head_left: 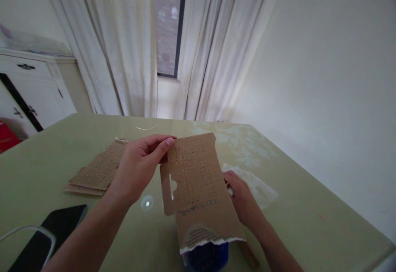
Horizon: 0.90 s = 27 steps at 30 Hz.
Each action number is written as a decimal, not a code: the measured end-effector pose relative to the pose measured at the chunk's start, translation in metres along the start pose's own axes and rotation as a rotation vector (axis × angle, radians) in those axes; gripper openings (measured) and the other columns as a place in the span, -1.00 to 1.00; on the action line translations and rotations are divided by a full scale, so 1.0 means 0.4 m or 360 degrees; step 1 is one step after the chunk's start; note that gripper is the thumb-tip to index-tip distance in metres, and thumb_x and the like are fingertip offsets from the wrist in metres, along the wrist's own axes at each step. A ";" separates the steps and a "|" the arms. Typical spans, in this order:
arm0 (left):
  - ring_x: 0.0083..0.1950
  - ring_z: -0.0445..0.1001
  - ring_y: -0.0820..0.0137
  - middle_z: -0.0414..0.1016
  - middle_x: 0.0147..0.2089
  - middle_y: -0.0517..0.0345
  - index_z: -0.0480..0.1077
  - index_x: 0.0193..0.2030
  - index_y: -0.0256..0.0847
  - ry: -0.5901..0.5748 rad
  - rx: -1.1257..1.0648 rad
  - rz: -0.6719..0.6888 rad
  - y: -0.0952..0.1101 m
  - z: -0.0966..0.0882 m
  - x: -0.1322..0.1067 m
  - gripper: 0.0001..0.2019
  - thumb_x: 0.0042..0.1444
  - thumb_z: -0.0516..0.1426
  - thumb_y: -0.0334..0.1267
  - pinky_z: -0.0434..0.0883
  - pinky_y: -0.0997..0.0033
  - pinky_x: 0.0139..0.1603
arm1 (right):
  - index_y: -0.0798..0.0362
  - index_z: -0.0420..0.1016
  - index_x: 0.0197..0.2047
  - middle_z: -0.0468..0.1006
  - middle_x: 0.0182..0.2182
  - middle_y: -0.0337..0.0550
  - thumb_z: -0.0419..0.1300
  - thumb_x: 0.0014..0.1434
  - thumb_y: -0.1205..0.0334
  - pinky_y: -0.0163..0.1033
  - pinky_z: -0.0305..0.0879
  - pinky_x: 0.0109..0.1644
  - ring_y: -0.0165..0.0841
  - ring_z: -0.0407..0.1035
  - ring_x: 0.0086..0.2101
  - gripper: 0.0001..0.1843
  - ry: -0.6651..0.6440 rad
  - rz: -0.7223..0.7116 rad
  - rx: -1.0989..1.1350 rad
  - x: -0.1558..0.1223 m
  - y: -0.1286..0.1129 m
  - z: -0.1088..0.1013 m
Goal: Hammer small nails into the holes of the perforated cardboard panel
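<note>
A brown cardboard piece (pixel 194 169) with rows of small punched holes is tilted up in front of me. Its lower edge is torn and pale, and a line of small grey shiny dots crosses it. My left hand (pixel 142 160) pinches its upper left corner between thumb and fingers. At the right edge is my right hand (pixel 239 195), fingers curled and partly behind the cardboard; what they hold is hidden. Below the torn edge a dark blue object (pixel 208 257) shows in part. Beside it lies a brown stick-like thing (pixel 249 255), partly covered.
More perforated cardboard pieces (pixel 99 171) lie stacked on the left. A dark flat device (pixel 58 230) with a white cable (pixel 51 235) sits at the near left. Thin white crumpled sheeting (pixel 256 185) lies behind my right hand. Curtains and a wall stand beyond the table (pixel 297 222).
</note>
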<state>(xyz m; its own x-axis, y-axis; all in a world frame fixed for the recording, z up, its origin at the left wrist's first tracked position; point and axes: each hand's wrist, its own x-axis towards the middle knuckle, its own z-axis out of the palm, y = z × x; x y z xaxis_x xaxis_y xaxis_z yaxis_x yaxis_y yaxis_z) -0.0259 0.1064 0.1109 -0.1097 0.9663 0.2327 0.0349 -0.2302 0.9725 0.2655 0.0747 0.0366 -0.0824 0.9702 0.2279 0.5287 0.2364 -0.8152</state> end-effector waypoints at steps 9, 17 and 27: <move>-0.19 0.70 0.30 0.77 -0.18 0.12 0.68 0.03 -0.15 0.0309 -0.0226 0.0047 -0.025 -0.023 0.015 -0.63 0.20 0.40 0.03 0.67 0.37 -0.16 | 0.01 0.72 0.02 0.77 -0.21 -0.12 0.56 0.15 -0.03 -0.10 0.58 -0.11 -0.18 0.67 -0.25 -0.56 -0.0801 0.0239 0.0971 0.109 -0.176 -0.004; 0.07 0.67 0.27 0.70 0.06 0.06 0.55 0.14 -0.11 0.0306 0.0112 0.0342 -0.088 -0.027 0.043 -0.72 0.43 0.19 -0.07 0.61 0.28 0.13 | 0.05 0.74 -0.05 0.80 -0.23 -0.10 0.57 0.14 -0.01 -0.12 0.61 -0.10 -0.21 0.68 -0.29 -0.60 -0.0345 0.0198 0.1357 0.142 -0.150 0.035; 0.12 0.68 0.10 0.76 0.04 0.03 0.73 -0.03 -0.04 -0.0377 0.0609 0.0710 -0.070 0.036 -0.021 -0.81 0.35 0.27 -0.15 0.60 0.20 0.19 | 0.06 0.74 -0.08 0.81 -0.25 -0.10 0.64 0.04 0.00 -0.13 0.62 -0.12 -0.20 0.70 -0.30 -0.54 -0.0164 0.0307 0.1593 0.166 -0.147 0.032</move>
<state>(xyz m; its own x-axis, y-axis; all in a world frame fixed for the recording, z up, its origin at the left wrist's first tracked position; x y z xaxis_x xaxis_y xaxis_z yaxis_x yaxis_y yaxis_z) -0.0116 0.1062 0.0815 0.2186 0.7960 0.5644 0.3839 -0.6019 0.7002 0.2182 0.1260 0.0926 -0.1680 0.9851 0.0376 -0.4033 -0.0339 -0.9144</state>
